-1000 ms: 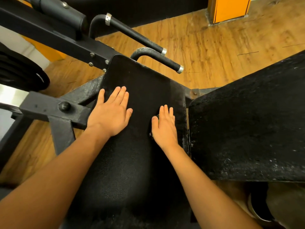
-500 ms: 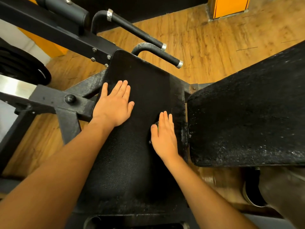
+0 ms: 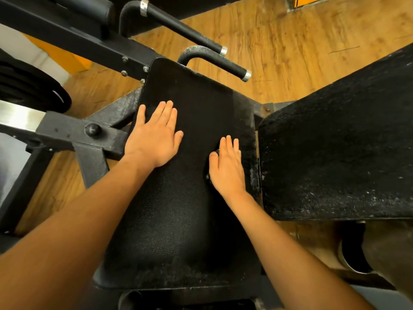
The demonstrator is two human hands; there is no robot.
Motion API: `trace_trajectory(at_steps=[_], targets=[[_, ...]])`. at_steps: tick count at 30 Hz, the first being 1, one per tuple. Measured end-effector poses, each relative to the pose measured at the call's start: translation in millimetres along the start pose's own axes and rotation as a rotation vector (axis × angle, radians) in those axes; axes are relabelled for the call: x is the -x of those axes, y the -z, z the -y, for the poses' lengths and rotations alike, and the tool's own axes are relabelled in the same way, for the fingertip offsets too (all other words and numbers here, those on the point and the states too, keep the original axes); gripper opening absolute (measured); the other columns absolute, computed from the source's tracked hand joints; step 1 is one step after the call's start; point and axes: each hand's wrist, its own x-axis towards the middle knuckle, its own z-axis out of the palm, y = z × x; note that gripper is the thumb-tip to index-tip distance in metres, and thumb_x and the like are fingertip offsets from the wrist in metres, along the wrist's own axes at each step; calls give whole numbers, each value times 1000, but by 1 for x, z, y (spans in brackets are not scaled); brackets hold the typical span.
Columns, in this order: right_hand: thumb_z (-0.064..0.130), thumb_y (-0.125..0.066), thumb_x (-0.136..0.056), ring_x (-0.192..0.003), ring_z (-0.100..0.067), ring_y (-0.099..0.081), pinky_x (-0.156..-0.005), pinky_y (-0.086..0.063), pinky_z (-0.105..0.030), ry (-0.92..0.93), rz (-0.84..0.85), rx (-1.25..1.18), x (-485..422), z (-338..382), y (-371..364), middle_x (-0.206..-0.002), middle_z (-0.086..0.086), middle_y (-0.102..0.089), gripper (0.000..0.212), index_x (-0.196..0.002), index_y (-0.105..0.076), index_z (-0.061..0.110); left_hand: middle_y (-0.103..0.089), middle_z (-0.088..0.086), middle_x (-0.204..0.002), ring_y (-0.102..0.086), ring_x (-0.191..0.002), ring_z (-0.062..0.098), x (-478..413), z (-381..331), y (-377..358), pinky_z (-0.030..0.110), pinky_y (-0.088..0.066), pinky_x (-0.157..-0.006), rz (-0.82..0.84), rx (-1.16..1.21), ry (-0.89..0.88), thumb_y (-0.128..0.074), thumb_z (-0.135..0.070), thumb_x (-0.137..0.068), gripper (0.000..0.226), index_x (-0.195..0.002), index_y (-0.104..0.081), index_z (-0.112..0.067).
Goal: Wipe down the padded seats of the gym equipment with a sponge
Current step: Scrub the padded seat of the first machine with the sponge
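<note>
No readable txt, nos., brand marks or signs anywhere in your view. Closest thing: a small white mark on the weight plate (image 3: 31, 88) at your far left. It's too small and blurred to make out as a letter or logo.

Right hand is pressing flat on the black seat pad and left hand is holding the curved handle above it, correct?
Not quite. The head view shows the left hand lying flat on the same seat pad, near its left edge; the curved handle is untouched. The right hand does press flat on the pad.
</note>
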Motion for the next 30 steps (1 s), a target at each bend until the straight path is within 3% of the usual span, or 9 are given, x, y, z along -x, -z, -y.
trace_trajectory(at_steps=[18, 24, 28, 30], targets=[[34, -27, -110, -152, -9, 23, -125, 13, -30, 24, 119, 23, 134, -12, -11, -170, 2, 11, 63, -162, 2, 14, -5, 7, -170, 0, -156, 20, 2, -3, 9, 57, -1, -123, 49, 12, 16, -15, -47, -106, 66, -161, -12, -10], [50, -14, -100, -152, -8, 25, -127, 8, -35, 54, 135, 22, 160, -18, -16, -170, 3, 12, 74, -162, 0, 13, -4, 7, -170, 1, -156, 20, 3, -3, 11, 58, -1, -123, 64, 18, 16, -15, -46, -106, 66, -161, -11, -10], [39, -25, -107, -151, -7, 29, -127, 9, -36, 59, 193, 42, 166, -22, -13, -169, 4, 16, 67, -162, 4, 14, -4, 6, -170, 1, -156, 20, 4, -3, 12, 58, -1, -123, 69, 21, 20, -15, -46, -106, 66, -161, -11, -10], [41, -22, -106, -150, -5, 30, -127, 9, -36, 58, 198, 45, 166, -21, -13, -169, 5, 18, 67, -161, 6, 16, -3, 6, -170, 1, -156, 19, 3, -4, 13, 58, 0, -123, 75, 20, 21, -14, -46, -106, 66, -161, -10, -11]])
